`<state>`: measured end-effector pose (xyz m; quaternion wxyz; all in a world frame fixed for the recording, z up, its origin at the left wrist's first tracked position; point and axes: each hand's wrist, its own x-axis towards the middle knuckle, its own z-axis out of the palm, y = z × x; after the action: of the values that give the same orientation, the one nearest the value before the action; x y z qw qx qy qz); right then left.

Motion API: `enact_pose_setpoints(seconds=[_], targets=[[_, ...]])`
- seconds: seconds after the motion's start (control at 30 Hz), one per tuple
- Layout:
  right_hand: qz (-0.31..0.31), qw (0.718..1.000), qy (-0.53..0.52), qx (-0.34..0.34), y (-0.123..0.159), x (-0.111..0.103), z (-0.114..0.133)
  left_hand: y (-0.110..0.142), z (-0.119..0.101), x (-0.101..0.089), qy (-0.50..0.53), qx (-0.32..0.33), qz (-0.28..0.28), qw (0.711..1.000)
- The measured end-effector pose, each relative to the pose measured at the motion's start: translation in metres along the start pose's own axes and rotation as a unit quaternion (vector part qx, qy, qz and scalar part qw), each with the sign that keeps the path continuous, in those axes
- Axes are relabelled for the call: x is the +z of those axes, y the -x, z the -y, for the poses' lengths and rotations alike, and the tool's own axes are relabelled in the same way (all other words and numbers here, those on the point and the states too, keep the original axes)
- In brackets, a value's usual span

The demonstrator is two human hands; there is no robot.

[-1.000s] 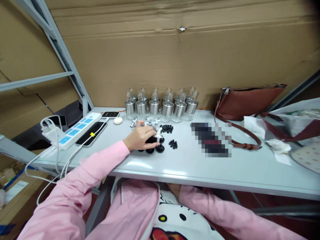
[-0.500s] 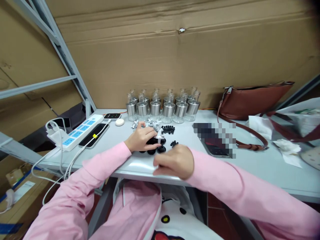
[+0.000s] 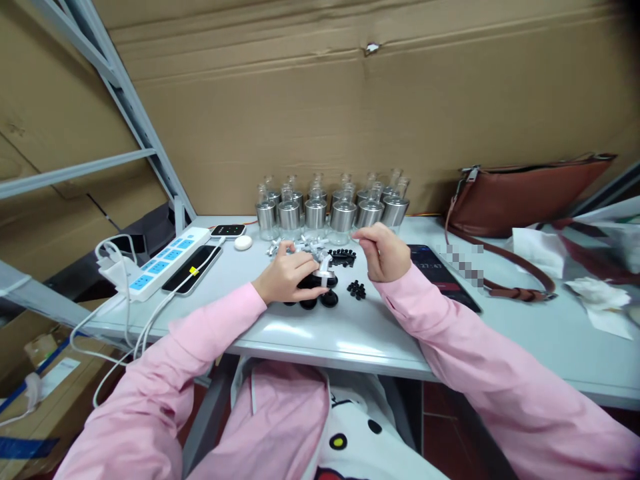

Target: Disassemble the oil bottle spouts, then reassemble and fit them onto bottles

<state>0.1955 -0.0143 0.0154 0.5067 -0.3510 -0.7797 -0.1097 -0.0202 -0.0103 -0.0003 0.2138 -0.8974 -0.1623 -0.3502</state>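
Best to steady the silvery-white fitting (image 3: pixel 325 275) by the black caps (image 3: pixel 329 299) on the table (image 3: pixel 270 333), with the left grip (image 3: pixel 286 275) clamped on it between thumb and fingers. Guide the right grip (image 3: pixel 386 252), raised nearby with fingertips together (impossible to tell on what), clear of the loose black bits (image 3: pixel 357 289).

You hold a white fitting with a silver collar (image 3: pixel 325 275) in your left hand (image 3: pixel 289 276), beside round black caps (image 3: pixel 329 299) toward the table's front edge (image 3: pixel 300 348); small black pieces (image 3: pixel 357 289) cluster right.
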Motion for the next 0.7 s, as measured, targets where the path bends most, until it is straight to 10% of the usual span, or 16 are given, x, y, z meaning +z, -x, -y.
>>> enact_pose_setpoints(seconds=[0.2,0.7], targets=[[0.004,0.984,-0.111,0.137,0.011,0.010,-0.005,-0.001,0.001,-0.001,0.007,0.003,-0.004,1.000],[0.024,0.973,-0.180,0.144,0.010,0.015,0.003,0.002,0.012,-0.008,0.016,-0.033,-0.044,0.998]])
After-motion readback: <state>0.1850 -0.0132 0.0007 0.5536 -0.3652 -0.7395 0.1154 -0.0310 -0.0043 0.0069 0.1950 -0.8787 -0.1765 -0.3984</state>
